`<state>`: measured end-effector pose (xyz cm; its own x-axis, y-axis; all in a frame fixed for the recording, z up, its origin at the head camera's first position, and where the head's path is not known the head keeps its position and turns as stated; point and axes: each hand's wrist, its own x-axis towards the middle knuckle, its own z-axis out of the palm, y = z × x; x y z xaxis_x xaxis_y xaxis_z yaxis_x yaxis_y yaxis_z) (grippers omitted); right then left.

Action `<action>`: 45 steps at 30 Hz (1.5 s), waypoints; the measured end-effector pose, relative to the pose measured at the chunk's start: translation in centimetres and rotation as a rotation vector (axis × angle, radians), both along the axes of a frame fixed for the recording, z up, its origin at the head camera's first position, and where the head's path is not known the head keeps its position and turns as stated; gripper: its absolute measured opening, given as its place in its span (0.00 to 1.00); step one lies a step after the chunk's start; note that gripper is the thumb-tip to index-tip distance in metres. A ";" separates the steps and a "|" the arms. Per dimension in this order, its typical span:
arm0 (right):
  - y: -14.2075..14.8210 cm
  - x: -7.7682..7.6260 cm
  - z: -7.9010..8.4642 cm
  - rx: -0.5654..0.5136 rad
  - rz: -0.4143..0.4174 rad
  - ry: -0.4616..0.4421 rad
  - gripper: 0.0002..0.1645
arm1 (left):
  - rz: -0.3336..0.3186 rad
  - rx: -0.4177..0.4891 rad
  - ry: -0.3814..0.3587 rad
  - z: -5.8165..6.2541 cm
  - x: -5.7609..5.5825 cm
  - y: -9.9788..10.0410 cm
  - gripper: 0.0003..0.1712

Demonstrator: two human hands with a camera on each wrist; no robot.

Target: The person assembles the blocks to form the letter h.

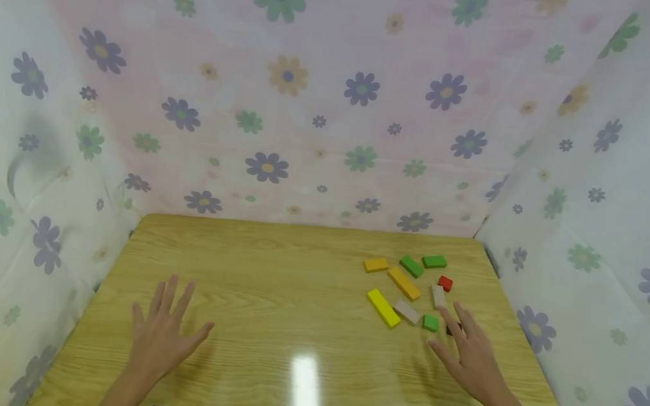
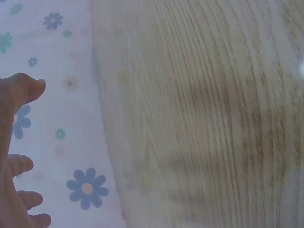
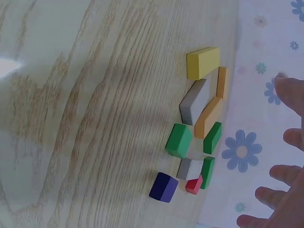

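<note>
Over the left part of the table, my left hand [image 1: 160, 334] is held with its fingers spread and nothing in them. My right hand [image 1: 475, 358] hangs with extended fingers at the near right of a group of wooden blocks, also holding nothing. Beneath its fingers a dark block [image 1: 452, 329] is partly hidden; it looks dark purple in the right wrist view [image 3: 164, 187]. Close by lie a light green block [image 1: 430, 322], two grey-white blocks [image 1: 438, 297] and a small red block [image 1: 445, 283]. A long yellow block [image 1: 383, 308] lies at the group's left.
Farther back are two orange blocks [image 1: 404, 283] and two darker green blocks [image 1: 434, 261]. Flower-patterned cloth [image 1: 318, 144] walls the wooden table [image 1: 261, 268] at the back and both sides. A bright light reflection shows on the tabletop near the front.
</note>
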<state>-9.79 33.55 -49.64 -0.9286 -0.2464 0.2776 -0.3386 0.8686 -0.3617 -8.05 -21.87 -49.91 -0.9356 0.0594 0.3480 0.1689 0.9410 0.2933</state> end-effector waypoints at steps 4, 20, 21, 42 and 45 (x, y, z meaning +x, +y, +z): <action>-0.2 -0.5 0.0 0.009 0.017 0.058 0.41 | -0.018 0.024 -0.029 0.1 -0.5 0.6 0.50; -0.8 -4.0 0.7 -0.001 0.090 0.157 0.36 | -0.154 0.166 0.073 0.3 -4.1 6.3 0.45; -0.8 -4.2 0.7 -0.002 0.086 0.145 0.35 | -0.162 0.176 0.080 0.2 -4.3 6.8 0.44; -1.2 -9.6 0.5 -0.053 0.089 -0.042 0.27 | -0.188 0.391 -0.164 0.0 -6.3 16.2 0.34; -1.2 -10.1 0.4 -0.053 0.088 -0.054 0.25 | -0.195 0.408 -0.190 0.0 -6.6 17.3 0.33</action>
